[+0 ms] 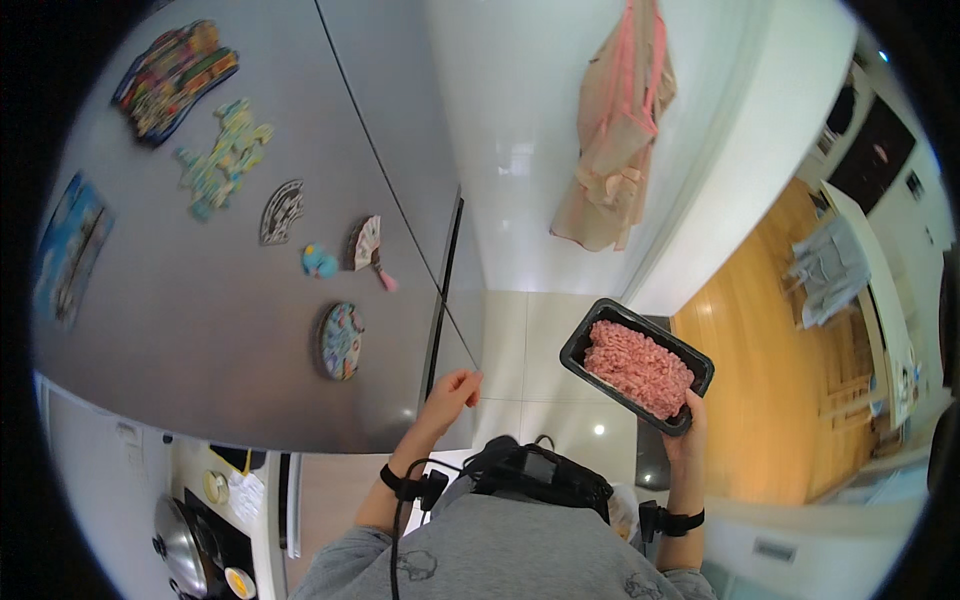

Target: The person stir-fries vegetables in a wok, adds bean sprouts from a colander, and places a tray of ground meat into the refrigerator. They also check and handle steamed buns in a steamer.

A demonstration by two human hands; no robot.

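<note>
My right hand [686, 435] holds a black plastic tray [576, 346] by its near right corner, the thumb over the rim. In the tray lies a block of raw pink minced meat [637, 367]. The tray is tilted a little and held above the floor. My left hand [454, 394] is beside the grey refrigerator [262, 397], by the dark grip strip [446, 277] near the door seam. Its fingers are curled; whether they hook the door edge is hidden. The refrigerator doors look shut.
Several magnets, among them a round patterned one [342, 341], stick to the refrigerator. A beige apron [619, 135] with pink straps hangs on the white wall. At lower left, a lidded pan [180, 547] stands on a stove. A table [862, 247] and chair [829, 266] stand at far right.
</note>
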